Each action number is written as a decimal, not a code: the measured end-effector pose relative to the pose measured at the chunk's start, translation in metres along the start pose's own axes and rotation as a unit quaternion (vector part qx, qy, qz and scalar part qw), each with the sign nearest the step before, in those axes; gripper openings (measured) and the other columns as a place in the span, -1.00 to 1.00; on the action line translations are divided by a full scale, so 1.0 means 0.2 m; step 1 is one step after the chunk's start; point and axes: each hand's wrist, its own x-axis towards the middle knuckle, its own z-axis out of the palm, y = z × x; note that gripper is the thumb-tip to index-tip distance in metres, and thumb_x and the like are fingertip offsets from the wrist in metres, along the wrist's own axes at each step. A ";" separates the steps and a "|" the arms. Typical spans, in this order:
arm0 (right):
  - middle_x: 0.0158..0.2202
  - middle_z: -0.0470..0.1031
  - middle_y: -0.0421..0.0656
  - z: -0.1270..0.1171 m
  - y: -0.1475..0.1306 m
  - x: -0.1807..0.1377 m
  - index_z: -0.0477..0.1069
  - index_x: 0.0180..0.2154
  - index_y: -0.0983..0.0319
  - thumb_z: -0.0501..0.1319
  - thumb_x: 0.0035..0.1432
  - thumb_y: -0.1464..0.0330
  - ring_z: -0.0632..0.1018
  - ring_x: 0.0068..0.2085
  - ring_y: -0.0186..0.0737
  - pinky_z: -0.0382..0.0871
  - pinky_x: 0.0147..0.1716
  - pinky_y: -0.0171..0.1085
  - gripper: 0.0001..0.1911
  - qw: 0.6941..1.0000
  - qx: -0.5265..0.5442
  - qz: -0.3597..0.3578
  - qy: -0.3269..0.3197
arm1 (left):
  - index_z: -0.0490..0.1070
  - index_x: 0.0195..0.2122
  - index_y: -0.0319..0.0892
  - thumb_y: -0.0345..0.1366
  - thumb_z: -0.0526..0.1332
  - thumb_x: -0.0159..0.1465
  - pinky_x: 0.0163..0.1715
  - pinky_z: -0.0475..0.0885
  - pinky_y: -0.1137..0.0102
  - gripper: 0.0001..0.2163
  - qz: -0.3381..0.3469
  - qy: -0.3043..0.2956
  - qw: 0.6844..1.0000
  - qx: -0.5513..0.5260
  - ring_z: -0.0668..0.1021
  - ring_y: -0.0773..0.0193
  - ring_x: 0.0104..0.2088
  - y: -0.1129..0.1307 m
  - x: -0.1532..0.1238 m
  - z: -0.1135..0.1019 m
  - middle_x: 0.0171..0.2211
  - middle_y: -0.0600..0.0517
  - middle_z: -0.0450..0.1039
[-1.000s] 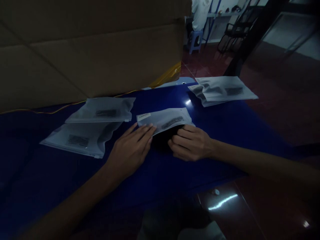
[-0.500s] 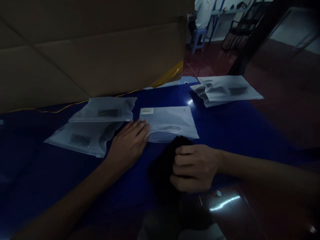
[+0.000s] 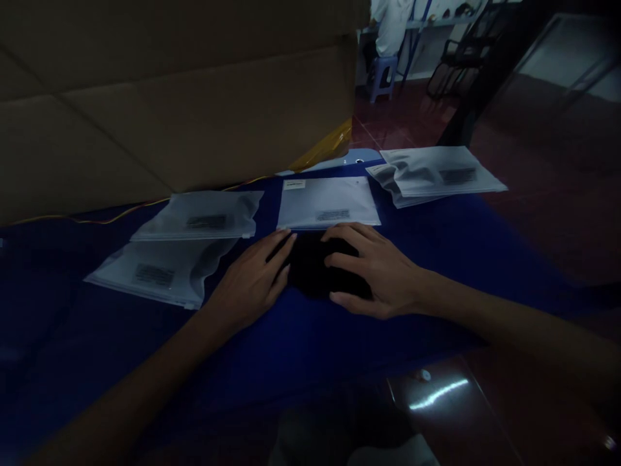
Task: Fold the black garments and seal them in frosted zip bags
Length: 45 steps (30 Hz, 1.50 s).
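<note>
A soft black cloth item (image 3: 315, 266) lies on the blue table between my hands; its exact kind is too dark to make out. My right hand (image 3: 376, 268) rests on its right part with the fingers spread. On the other side, my left hand (image 3: 252, 278) lies with fingers stretched out, their tips at the cloth's left edge. Just beyond the cloth is a flat frosted zip bag (image 3: 325, 200) with a white label at its upper left corner and dark print near its lower edge.
Two overlapping frosted zip bags (image 3: 160, 265) lie on the left of the blue table (image 3: 272, 369). More such bags (image 3: 436, 171) are stacked at the far right. A large cardboard box (image 3: 194, 123) stands behind. A person (image 3: 392, 29) sits on a stool (image 3: 382, 77) in the background.
My right hand has moved forward, and its fingers have gone from gripping the black cloth to spreading over it on the table. The middle bag has shifted farther away and lies flatter.
</note>
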 end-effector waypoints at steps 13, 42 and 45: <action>0.08 0.59 -0.08 0.00 -0.03 0.01 0.49 0.07 0.20 0.21 0.38 0.27 0.63 0.03 -0.11 0.57 -0.02 -0.13 -0.71 0.985 0.067 0.153 0.029 | -0.22 0.55 -0.16 0.15 0.07 0.48 0.44 0.15 -0.11 -0.21 0.013 -0.042 0.994 -0.096 0.24 -0.08 0.46 0.05 -0.01 -0.03 0.47 -0.24 0.13; -0.09 0.66 -0.07 -0.04 0.04 0.02 0.47 0.11 0.23 0.17 0.42 0.19 0.67 -0.17 -0.10 0.53 -0.19 -0.16 -0.64 0.965 0.071 0.235 0.089 | 0.34 0.31 -0.19 -0.01 0.01 0.54 0.34 0.24 -0.19 -0.52 0.050 -0.003 0.999 -0.021 0.45 -0.11 0.25 0.10 -0.02 -0.10 0.13 -0.19 0.49; -0.32 0.65 -0.16 -0.07 0.03 0.02 0.43 0.08 0.25 0.14 0.41 0.16 0.61 -0.43 -0.19 0.40 -0.43 -0.24 -0.63 0.949 0.102 0.286 0.083 | 0.48 0.07 -0.26 0.03 0.06 0.50 0.20 0.39 -0.18 -0.55 0.018 0.009 1.000 0.012 0.53 -0.13 0.07 0.10 -0.03 -0.11 -0.03 -0.21 0.51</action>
